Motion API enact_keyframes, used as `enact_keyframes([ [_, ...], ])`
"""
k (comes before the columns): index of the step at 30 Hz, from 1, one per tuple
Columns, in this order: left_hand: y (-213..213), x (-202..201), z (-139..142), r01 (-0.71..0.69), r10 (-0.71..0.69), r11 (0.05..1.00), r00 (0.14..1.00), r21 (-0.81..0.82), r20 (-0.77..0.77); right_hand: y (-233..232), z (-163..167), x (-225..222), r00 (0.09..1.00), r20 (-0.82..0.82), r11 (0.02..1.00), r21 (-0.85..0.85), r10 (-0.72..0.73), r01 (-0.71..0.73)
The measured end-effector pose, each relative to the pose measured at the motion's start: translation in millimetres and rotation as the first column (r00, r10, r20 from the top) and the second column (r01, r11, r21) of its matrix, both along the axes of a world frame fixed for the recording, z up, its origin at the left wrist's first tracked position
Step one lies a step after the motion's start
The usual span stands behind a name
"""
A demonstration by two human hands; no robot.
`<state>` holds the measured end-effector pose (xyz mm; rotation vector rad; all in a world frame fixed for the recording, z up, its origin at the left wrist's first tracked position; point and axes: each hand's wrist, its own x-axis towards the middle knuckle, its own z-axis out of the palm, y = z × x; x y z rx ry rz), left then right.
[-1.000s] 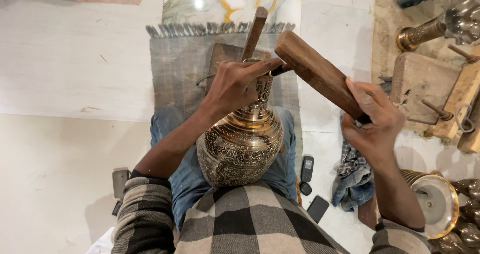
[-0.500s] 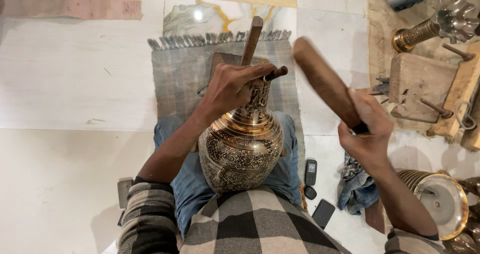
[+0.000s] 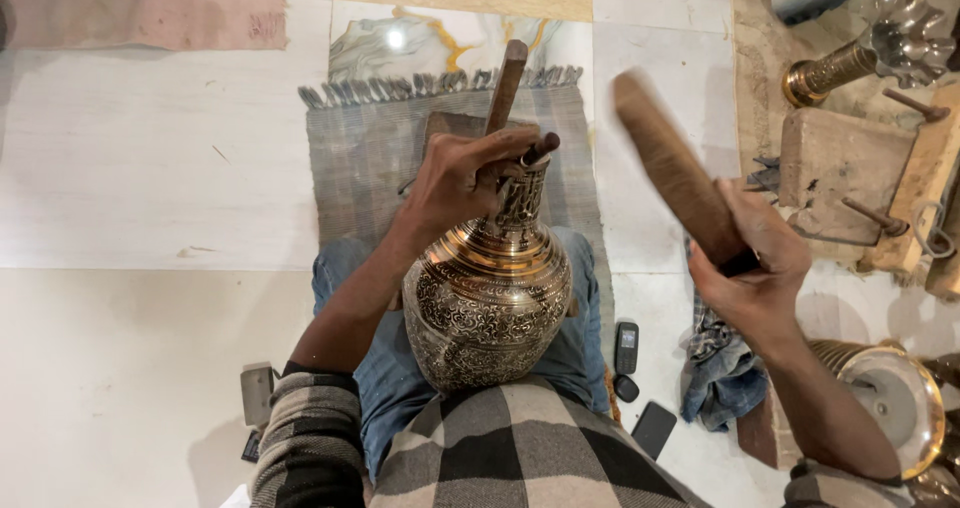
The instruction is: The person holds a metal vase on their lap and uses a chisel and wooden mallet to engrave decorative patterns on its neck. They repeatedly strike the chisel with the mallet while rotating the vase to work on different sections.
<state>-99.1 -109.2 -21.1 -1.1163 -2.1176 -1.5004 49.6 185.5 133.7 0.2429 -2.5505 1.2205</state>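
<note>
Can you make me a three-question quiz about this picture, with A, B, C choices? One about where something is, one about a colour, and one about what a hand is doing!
1. Where does the engraved round brass vase rest?
A. On the person's lap
B. On a high shelf
C. Inside a box

2. What colour is the fringed woven mat on the floor?
A. Bright green
B. Grey
C. Purple

3. What is the right hand doing?
A. Lying flat on the floor
B. Gripping a long wooden mallet raised in the air
C. Holding a cup

Answers:
1. A, the vase sits on the blue-jeaned legs, with the left hand at its neck.
2. B, the mat is grey with a fringe at its far edge.
3. B, the fingers close round the mallet's lower end, and the mallet looks blurred.
</note>
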Motion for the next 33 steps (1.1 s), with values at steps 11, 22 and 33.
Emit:
enact_keyframes([
  [11, 0.6, -5.8, -11.3, -0.02, 0.02, 1.0, 0.999, -0.002, -0.05, 7.7, 1.5, -1.6, 0.994, -0.083, 0.938, 0.346, 0.064, -0.031],
  [22, 1.0, -11.7, -10.4, 0.005, 0.0, 0.998, 0.997, 0.062, -0.078, 14.1, -3.5, -5.0, 0.99, -0.094, 0.89, 0.452, 0.104, -0.051],
  [33, -0.4, -13.5, -14.0, 0.031, -0.025, 0.994, 0.998, 0.104, -0.062, 2.3, 11.7, -9.3, 0.991, -0.057, 0.955, 0.28, 0.12, -0.099],
])
